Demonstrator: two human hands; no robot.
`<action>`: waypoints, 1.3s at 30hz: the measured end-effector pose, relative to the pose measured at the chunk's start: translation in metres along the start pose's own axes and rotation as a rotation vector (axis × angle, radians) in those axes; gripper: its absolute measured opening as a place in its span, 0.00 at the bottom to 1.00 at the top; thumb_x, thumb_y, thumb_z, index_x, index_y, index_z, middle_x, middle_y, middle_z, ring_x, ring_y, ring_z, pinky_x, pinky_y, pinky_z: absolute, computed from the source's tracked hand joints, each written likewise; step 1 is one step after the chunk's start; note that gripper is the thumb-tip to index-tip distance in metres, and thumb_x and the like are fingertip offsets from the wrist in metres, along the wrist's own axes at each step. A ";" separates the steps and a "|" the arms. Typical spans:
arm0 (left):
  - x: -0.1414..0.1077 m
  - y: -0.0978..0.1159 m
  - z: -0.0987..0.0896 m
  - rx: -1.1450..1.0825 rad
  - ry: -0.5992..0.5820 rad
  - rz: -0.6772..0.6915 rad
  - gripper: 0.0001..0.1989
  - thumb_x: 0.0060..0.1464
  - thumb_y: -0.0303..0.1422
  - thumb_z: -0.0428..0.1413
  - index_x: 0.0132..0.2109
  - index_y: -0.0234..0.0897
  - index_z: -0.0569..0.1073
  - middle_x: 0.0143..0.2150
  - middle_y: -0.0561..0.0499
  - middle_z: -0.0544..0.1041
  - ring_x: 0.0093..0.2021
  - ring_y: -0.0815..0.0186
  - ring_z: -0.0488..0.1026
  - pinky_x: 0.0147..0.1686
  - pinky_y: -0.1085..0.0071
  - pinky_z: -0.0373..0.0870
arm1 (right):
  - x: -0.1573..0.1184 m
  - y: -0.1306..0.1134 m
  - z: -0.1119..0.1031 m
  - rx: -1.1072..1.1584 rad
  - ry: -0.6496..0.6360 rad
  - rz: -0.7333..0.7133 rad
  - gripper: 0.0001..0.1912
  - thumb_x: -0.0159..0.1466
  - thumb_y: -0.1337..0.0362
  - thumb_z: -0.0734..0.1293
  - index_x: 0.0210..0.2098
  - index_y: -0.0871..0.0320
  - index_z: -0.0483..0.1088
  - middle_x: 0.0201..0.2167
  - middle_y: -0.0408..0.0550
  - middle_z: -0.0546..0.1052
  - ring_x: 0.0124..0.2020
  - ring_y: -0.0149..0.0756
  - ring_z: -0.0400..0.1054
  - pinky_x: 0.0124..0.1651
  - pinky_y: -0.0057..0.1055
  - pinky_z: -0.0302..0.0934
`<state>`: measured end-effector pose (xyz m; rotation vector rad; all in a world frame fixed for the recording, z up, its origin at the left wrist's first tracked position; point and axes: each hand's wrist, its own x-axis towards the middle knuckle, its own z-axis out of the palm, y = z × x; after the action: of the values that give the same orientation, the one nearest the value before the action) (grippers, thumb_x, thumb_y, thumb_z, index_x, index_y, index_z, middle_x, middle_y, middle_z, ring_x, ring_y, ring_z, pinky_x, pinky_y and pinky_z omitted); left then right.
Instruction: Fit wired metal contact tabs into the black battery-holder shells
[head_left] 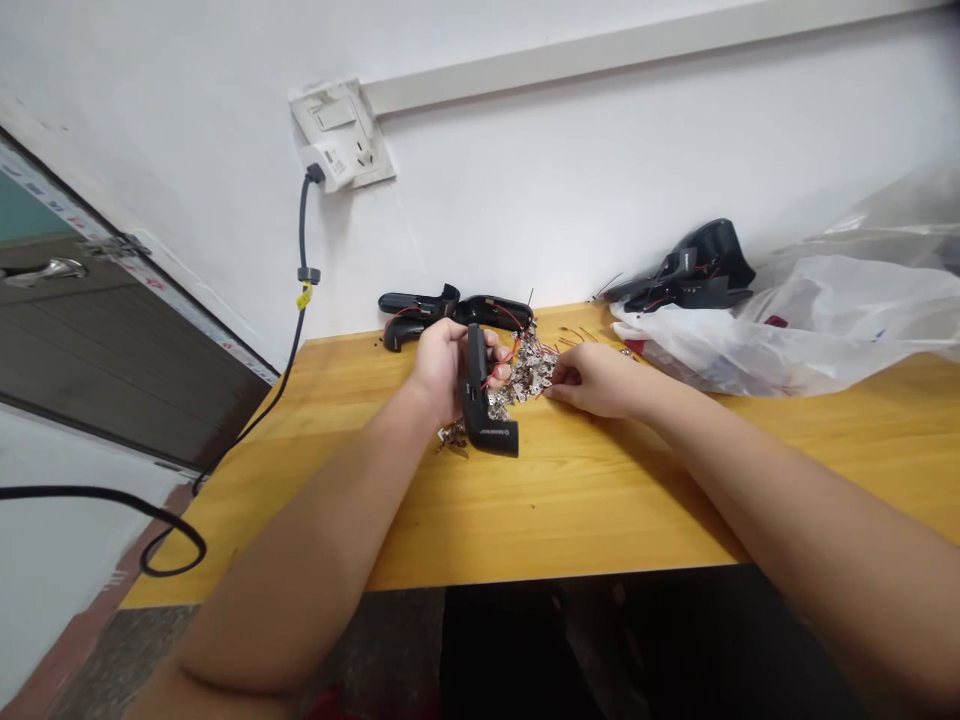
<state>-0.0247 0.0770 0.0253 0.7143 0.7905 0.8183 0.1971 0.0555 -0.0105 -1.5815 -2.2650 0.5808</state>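
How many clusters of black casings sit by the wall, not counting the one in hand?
2: the left cluster, just beyond the left hand, and the right cluster, beside the plastic bag. Some casings within either may be hidden.

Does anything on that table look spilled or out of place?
Perhaps the small metal parts: they lie heaped loose on the wooden table beside the right hand, with more showing left of the black casing in the left hand, so they look almost spilled.

A black L-shaped plastic housing (477,402) is upright; small silvery metal pieces (534,368) heap toward the wooden table's (585,500) far edge.
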 end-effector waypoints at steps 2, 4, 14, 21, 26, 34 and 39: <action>-0.002 0.000 0.000 -0.032 -0.026 -0.004 0.20 0.48 0.51 0.51 0.29 0.36 0.66 0.25 0.48 0.69 0.20 0.71 0.64 0.17 0.74 0.56 | 0.001 0.000 0.002 -0.010 -0.011 -0.003 0.06 0.61 0.65 0.70 0.28 0.57 0.75 0.22 0.46 0.76 0.22 0.35 0.67 0.27 0.34 0.57; -0.004 -0.001 0.001 -0.020 -0.046 0.015 0.24 0.47 0.56 0.54 0.29 0.36 0.65 0.26 0.47 0.70 0.22 0.70 0.66 0.18 0.73 0.56 | 0.001 -0.001 0.001 -0.025 -0.018 -0.014 0.07 0.62 0.65 0.69 0.27 0.57 0.73 0.21 0.45 0.75 0.21 0.34 0.66 0.27 0.33 0.56; -0.009 -0.012 -0.001 0.042 -0.257 0.148 0.21 0.30 0.22 0.57 0.38 0.35 0.68 0.43 0.48 0.73 0.40 0.64 0.72 0.47 0.53 0.75 | -0.016 -0.011 -0.039 0.042 0.103 0.043 0.08 0.62 0.67 0.67 0.25 0.57 0.71 0.20 0.46 0.74 0.19 0.33 0.63 0.24 0.34 0.53; -0.008 -0.020 0.005 0.063 -0.331 0.374 0.22 0.27 0.25 0.52 0.37 0.37 0.67 0.42 0.48 0.71 0.43 0.62 0.72 0.48 0.58 0.73 | -0.036 -0.052 -0.031 0.893 -0.144 -0.028 0.14 0.63 0.61 0.67 0.22 0.57 0.68 0.17 0.44 0.71 0.15 0.28 0.58 0.18 0.28 0.49; -0.010 -0.020 0.009 0.041 -0.343 0.350 0.22 0.27 0.27 0.51 0.37 0.38 0.66 0.40 0.47 0.72 0.44 0.59 0.73 0.51 0.57 0.72 | -0.032 -0.054 -0.017 1.050 -0.199 0.036 0.07 0.59 0.63 0.71 0.27 0.59 0.75 0.18 0.43 0.72 0.17 0.27 0.60 0.19 0.25 0.52; -0.009 -0.019 0.006 0.049 -0.320 0.328 0.22 0.27 0.28 0.51 0.37 0.38 0.65 0.40 0.48 0.72 0.42 0.59 0.74 0.51 0.55 0.71 | -0.030 -0.047 -0.020 1.084 -0.235 0.032 0.08 0.61 0.64 0.72 0.27 0.61 0.75 0.21 0.45 0.74 0.19 0.28 0.64 0.21 0.24 0.56; -0.008 -0.020 0.008 0.040 -0.313 0.319 0.21 0.25 0.27 0.51 0.35 0.37 0.65 0.37 0.48 0.71 0.39 0.62 0.72 0.41 0.61 0.71 | -0.030 -0.047 -0.021 1.154 -0.176 -0.029 0.10 0.63 0.62 0.74 0.27 0.60 0.75 0.25 0.47 0.75 0.26 0.30 0.67 0.29 0.26 0.62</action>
<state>-0.0147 0.0583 0.0165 0.9928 0.4157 0.9487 0.1792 0.0158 0.0306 -0.8913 -1.4647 1.6545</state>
